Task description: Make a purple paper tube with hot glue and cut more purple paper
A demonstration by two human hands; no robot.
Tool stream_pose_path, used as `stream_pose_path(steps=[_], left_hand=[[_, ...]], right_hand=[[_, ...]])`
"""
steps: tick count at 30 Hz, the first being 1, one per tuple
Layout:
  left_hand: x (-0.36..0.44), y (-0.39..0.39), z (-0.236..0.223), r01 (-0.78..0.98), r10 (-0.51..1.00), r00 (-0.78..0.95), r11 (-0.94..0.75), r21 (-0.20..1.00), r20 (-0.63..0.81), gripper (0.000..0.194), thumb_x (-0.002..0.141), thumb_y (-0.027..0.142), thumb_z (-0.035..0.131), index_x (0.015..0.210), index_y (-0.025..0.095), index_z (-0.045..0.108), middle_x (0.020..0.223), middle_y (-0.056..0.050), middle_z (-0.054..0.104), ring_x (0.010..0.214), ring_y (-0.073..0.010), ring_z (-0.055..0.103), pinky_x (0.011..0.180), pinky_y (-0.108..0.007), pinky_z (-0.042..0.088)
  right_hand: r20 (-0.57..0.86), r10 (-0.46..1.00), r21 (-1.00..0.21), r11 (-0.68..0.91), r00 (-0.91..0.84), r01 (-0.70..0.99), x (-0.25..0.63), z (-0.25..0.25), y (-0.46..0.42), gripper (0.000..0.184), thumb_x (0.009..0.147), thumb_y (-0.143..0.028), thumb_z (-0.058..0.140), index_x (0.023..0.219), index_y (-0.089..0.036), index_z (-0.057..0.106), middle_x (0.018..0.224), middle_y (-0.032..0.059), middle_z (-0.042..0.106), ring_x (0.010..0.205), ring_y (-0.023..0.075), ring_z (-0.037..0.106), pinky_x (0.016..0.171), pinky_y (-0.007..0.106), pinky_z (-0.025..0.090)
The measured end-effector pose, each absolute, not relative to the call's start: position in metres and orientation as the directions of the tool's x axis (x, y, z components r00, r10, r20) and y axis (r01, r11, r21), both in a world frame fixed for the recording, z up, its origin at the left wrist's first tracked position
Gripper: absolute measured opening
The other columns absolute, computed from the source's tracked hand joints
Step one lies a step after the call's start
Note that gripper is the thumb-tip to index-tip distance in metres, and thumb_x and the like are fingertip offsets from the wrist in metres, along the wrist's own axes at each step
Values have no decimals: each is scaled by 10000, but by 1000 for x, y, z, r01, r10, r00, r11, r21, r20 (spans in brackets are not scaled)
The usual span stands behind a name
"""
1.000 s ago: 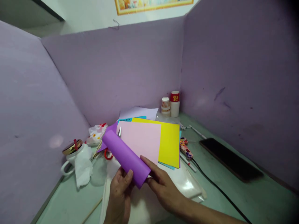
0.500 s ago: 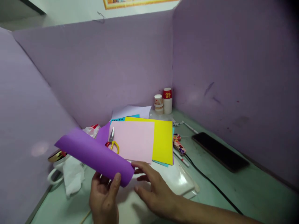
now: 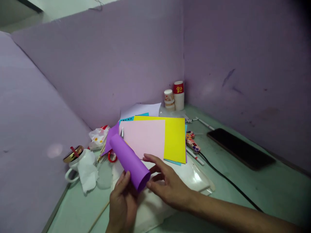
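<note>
My left hand [image 3: 123, 202] is closed around the lower part of a purple paper roll [image 3: 127, 158], rolled into a tube. The tube tilts up and away to the left, its open end facing me. At that open end is my right hand [image 3: 167, 181], fingers apart and curved. Its thumb tip is at the tube's rim; whether it touches I cannot tell. Behind the tube, scissors with a red handle [image 3: 112, 157] lie partly hidden. They rest by a pink sheet [image 3: 145, 137], which overlaps a yellow sheet [image 3: 175, 139].
A white mug [image 3: 85, 160] with tissue stands left, near a plastic bag [image 3: 98, 137]. Paper cups [image 3: 179, 100] are stacked in the back corner. To the right lie a phone [image 3: 240, 149], a patterned glue gun [image 3: 193, 144] and its black cable [image 3: 225, 178]. A thin stick [image 3: 98, 216] lies in front.
The purple sheet has gone from a wide, loose curl to a narrower tube and now points more away from me. Both hands have shifted slightly right in view.
</note>
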State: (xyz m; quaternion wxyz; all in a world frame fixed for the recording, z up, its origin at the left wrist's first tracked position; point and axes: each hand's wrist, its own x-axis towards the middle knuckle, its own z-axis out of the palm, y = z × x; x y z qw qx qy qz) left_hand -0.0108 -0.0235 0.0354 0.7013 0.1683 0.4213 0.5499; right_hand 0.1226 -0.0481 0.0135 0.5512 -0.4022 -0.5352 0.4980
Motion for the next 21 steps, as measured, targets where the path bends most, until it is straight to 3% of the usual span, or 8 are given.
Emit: stream_pose_path(steps=[5, 10, 21], left_hand=[[-11, -24, 33, -617, 936, 29, 294, 730, -352, 363, 751, 129, 559, 1111, 159, 597, 951, -104, 684, 868, -222, 655, 801, -398, 549], [-12, -21, 28, -596, 945, -29, 246, 765, -326, 306, 754, 100, 564, 1050, 150, 628, 909, -95, 690, 827, -197, 655, 780, -369, 560], [-11, -21, 25, -588, 952, -17, 238, 773, -305, 261, 743, 122, 594, 996, 159, 650, 861, -73, 688, 801, -183, 653, 758, -328, 564]], right_hand=[[200, 977, -971, 188, -76, -145, 121, 17, -49, 536, 684, -120, 566, 1208, -154, 459, 1219, 142, 530, 928, 204, 577, 766, 401, 534], [264, 963, -960, 257, -58, -109, 121, 14, -49, 564, 674, -132, 588, 1226, -145, 475, 1194, 130, 551, 940, 208, 578, 827, 424, 528], [301, 953, -950, 295, -48, -99, 118, 4, -48, 561, 685, -113, 586, 1230, -184, 474, 1201, 102, 546, 953, 193, 586, 807, 393, 550]])
